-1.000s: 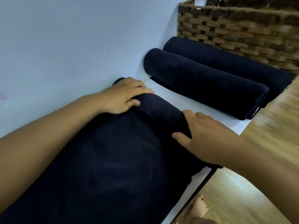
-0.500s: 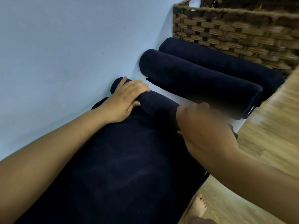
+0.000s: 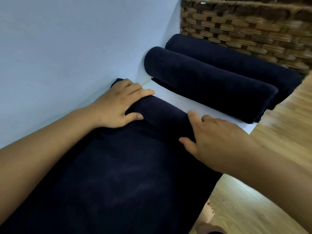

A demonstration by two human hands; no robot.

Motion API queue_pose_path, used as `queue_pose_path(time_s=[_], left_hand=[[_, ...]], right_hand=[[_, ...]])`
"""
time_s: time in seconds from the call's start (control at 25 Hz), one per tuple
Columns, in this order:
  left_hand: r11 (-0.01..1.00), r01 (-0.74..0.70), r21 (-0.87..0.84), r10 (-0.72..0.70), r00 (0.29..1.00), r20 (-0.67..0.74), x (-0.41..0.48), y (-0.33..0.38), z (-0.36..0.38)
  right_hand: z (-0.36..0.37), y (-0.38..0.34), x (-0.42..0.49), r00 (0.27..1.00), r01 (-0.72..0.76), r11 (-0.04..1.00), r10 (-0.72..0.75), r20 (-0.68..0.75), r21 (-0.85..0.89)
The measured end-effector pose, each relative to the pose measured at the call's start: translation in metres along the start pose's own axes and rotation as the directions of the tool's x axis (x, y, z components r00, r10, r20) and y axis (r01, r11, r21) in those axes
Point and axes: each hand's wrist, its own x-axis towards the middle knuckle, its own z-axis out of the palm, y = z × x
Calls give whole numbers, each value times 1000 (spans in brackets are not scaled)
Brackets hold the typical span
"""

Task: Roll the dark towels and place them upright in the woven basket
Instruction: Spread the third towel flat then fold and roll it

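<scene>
Head view: your left hand (image 3: 118,105) cups the half-rolled towel (image 3: 118,174) on the bench (image 3: 194,105), your right hand (image 3: 214,137) presses it flat-fingered. It looks soft and floppy, so hold near both roll ends. Two rolled towels (image 3: 211,81) lie beside the woven basket (image 3: 244,31).

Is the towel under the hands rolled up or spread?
Partly rolled: the towel has a roll at its far end, under left hand and right hand; the rest lies flat.
</scene>
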Motion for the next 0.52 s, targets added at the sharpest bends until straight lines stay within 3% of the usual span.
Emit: queue_pose_path(time_s=[0.16,0.24,0.4,0.52], left_hand=[[998,18,-62,7,926,378,49,-5,-18],[998,-13,-55,29,952,305,61,-4,-8],[996,-8,92,14,998,-61,44,-4,24],[1000,-23,22,23,999,-33,20,-5,23]], right_hand=[[3,-6,-3,995,54,988,-65,-77,-143],[7,-5,2,993,-31,978,6,-117,-208],[18,-8,7,969,-139,937,62,-239,-320],[22,-7,2,953,-85,948,-13,-302,-308]])
